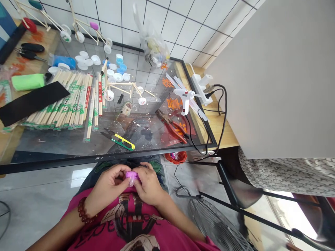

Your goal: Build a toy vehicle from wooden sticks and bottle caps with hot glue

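Above my lap, in front of the table edge, both hands pinch a small purple lump of modelling clay [131, 175] with clear plastic film on it. My left hand [110, 184] grips its left side; my right hand [149, 183] closes on its right side. Part of the lump is hidden by my fingers. On the glass table, a small bicycle-like frame of wooden sticks [123, 83] stands on white bottle-cap wheels. Yellow-green thread snips [121, 140] lie close to the front edge, and red-handled pliers [174, 127] rest farther right.
Many wrapped chopsticks [65, 101] and a black strip [31, 103] fill the left side. Loose bottle caps [86, 60] lie behind them. At the right are a white glue gun [185, 98] with cords and a power strip [202, 85]. A fan [217, 223] stands on the floor.
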Demonstrator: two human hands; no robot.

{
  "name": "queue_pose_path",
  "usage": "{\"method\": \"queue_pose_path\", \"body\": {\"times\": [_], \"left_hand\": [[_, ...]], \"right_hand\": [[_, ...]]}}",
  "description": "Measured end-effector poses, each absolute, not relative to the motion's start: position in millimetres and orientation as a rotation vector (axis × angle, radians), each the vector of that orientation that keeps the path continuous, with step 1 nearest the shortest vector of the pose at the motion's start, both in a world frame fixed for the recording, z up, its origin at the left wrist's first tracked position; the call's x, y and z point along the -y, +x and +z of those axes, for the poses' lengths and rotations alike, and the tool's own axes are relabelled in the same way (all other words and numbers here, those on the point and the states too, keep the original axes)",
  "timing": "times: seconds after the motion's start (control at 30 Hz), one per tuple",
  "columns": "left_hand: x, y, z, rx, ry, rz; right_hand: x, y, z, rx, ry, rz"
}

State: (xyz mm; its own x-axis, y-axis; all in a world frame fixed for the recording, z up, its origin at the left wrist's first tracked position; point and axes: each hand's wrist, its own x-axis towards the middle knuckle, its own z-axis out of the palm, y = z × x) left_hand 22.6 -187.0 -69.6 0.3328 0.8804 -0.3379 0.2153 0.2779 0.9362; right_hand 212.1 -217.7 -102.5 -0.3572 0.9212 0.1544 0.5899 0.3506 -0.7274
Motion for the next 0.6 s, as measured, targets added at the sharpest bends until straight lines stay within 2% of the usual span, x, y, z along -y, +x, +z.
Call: {"method": "queue_pose_path", "body": {"times": [0.17,0.4,0.6], "left_hand": [[190,26,-66,-1.164,1.375,0.647],[175,21,-28,-0.908,1.694,0.65],[171,23,-15,-0.999,2.105,0.843]], "right_hand": [[217,213,-101,1.973,-1.263,0.762],[213,213,-75,1.856,-1.159,0.858],[210,206,-68,1.823,-1.238,0.633]]}}
